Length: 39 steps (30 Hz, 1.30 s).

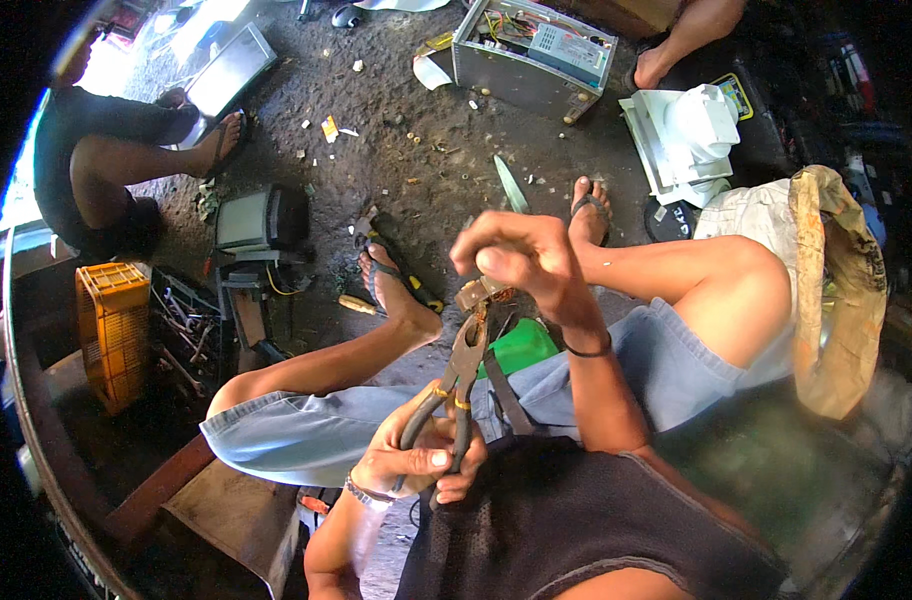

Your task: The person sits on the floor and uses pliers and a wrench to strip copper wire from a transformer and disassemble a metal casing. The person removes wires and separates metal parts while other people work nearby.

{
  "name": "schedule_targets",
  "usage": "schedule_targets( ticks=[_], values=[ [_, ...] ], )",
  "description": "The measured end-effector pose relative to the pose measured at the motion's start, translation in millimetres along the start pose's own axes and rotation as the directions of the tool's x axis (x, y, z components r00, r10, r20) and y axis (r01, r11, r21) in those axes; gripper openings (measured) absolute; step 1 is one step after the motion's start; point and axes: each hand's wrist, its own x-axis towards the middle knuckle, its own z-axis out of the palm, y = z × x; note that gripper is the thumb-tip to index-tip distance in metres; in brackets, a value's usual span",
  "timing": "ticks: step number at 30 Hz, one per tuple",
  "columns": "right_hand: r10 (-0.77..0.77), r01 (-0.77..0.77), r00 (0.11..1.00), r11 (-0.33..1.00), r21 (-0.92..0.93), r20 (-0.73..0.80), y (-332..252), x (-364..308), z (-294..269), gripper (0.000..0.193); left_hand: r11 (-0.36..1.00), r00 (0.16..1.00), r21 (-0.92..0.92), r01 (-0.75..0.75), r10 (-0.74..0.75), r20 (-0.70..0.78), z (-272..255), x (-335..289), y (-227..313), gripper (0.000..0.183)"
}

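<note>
My left hand (421,450) is wrapped round the dark handles of a pair of pliers (466,360), which have yellow bands and point away from me. Their jaws meet a copper-coloured strand at the underside of a small blocky metal piece (478,293). Above it, my right hand (521,262) is closed, thumb and curled fingers at that piece; its exact kind I cannot make out. All this is held up over my lap. Just beyond my lap lies a bright green object (521,347), partly covered by my right forearm and a dark strap.
On the dirt floor stand an opened computer case (531,75), a boxy monitor (251,220) and a white plastic housing (686,140). A pointed shard (511,185) and a tool (366,228) lie near my feet. At left are a yellow crate (114,330) and a seated person (126,165); at right, a sack (841,290).
</note>
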Motion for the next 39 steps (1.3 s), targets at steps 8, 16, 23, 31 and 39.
schedule_targets(
  ticks=[8, 16, 23, 31, 39],
  values=[
    [-0.329, 0.258, 0.936, 0.883, -0.391, -0.124, -18.2, -7.3, 18.4, 0.043, 0.990, 0.992, 0.070, 0.126, -0.125, -0.012, 5.7, -0.4, -6.7, 0.070],
    [-0.121, 0.068, 0.976, 0.958, -0.277, -0.180, -30.8, -22.9, 21.4, 0.047, 0.605, 0.994, 0.791, 0.092, -0.097, -0.041, 14.7, -2.4, 10.8, 0.056],
    [0.206, -0.211, 0.918, 0.977, 0.020, -0.339, -27.0, -32.8, 21.1, 0.050, 0.581, 0.968, 0.783, 0.222, -0.231, -0.102, 20.2, 2.5, 24.7, 0.055],
    [0.207, -0.236, 0.932, 0.970, -0.066, -0.298, -30.6, -33.8, 19.6, 0.043, 0.946, 0.960, 0.211, 0.245, -0.268, 0.086, 0.3, -2.1, 2.9, 0.061],
    [0.238, -0.271, 0.932, 0.959, -0.089, -0.274, -30.5, -31.6, 18.2, 0.042, 0.971, 0.970, -0.040, 0.235, -0.231, 0.076, 1.2, 2.6, -2.0, 0.055]
  ],
)
